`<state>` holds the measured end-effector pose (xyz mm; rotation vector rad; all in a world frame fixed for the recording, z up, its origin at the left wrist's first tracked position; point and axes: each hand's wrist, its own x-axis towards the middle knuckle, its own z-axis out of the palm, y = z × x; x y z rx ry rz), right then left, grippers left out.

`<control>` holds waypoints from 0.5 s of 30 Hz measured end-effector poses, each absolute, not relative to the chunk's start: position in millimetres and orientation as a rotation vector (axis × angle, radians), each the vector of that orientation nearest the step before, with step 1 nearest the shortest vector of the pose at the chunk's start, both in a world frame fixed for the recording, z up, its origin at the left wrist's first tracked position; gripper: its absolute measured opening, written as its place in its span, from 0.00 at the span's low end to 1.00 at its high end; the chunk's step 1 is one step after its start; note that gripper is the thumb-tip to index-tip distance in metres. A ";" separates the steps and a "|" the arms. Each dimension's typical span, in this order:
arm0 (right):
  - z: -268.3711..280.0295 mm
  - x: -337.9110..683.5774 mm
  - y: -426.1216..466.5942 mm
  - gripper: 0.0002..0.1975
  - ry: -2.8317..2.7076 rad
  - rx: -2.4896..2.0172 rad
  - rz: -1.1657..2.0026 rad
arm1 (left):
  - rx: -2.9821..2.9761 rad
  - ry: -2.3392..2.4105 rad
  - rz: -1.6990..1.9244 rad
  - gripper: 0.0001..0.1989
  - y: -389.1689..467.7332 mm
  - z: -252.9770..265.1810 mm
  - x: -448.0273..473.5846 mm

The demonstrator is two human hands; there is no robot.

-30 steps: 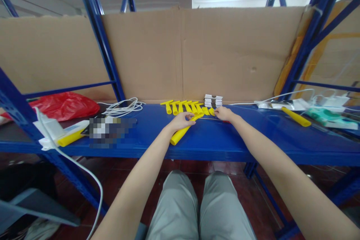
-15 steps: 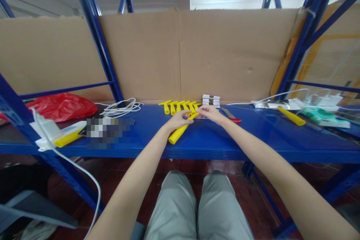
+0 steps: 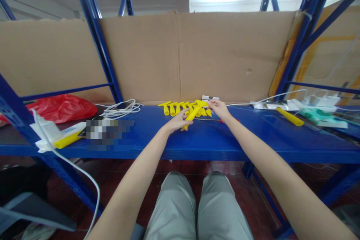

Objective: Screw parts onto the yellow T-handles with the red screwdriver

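Note:
My left hand [image 3: 177, 120] is closed around the handle of a yellow T-shaped scraper [image 3: 194, 114], whose round end points down toward me. At its wide head, my right hand [image 3: 219, 108] pinches the right corner between thumb and fingers. The held scraper slants over a row of several similar yellow scrapers [image 3: 172, 109] lying side by side at the back of the blue shelf [image 3: 152, 131]. Behind my right hand a white stack [image 3: 209, 98] is partly hidden. Red bits of a knife handle [image 3: 237, 121] peek out around my right wrist.
Coiled white cable [image 3: 123, 108] and a red plastic bag [image 3: 63, 108] lie to the left. A yellow-handled tool and white power strip [image 3: 45, 144] sit near the left edge. On the right are another yellow handle [image 3: 289, 116] and a green item [image 3: 320, 116]. Cardboard [image 3: 140, 56] walls the back.
Both hands have carried the yellow scraper away from me and slightly right, over the row's right end. My right hand has shifted right, now covering more of the white stack and the knife.

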<state>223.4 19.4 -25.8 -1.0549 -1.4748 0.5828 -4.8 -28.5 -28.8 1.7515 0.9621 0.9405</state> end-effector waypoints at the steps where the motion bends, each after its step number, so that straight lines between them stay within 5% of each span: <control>1: -25.6 227.1 21.0 0.11 -1.457 -1.056 0.582 | 1.774 0.985 0.946 0.41 -28.0 -28.0 -4.6; 10: -29.3 240.0 21.1 0.11 -1.504 -1.214 0.610 | 2.019 1.547 1.245 0.24 -11.1 -24.2 -3.9; 15: -32.7 238.7 24.0 0.09 -1.563 -1.254 0.585 | 2.294 1.948 0.960 0.23 -4.0 -7.2 0.9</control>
